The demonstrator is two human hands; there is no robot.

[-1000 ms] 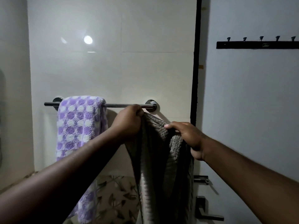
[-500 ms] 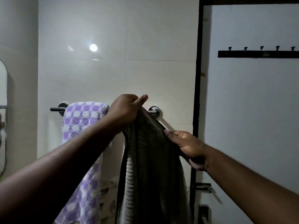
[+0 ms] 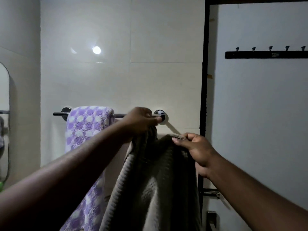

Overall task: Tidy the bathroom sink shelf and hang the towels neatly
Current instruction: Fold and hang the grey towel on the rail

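A chrome towel rail [image 3: 119, 115] runs across the tiled wall. A purple and white dotted towel [image 3: 86, 129] hangs over its left part. My left hand [image 3: 141, 120] is at the rail's right part, shut on the top edge of a grey ribbed towel [image 3: 155, 180]. My right hand [image 3: 196, 147] pinches another part of that towel's top edge, lower and to the right, below the rail's right mount [image 3: 160, 114]. The grey towel hangs down between my arms, and its lower end is out of view.
A black door frame [image 3: 204, 97] stands right of the rail. A white door carries a black hook rack [image 3: 266, 54] high up and a metal handle [image 3: 211, 194] low down. A mirror edge [image 3: 5, 114] shows at far left.
My left hand dropped from above the rail to rail height with the grey towel. My right hand moved from the towel's side up to its top edge, spreading the fabric.
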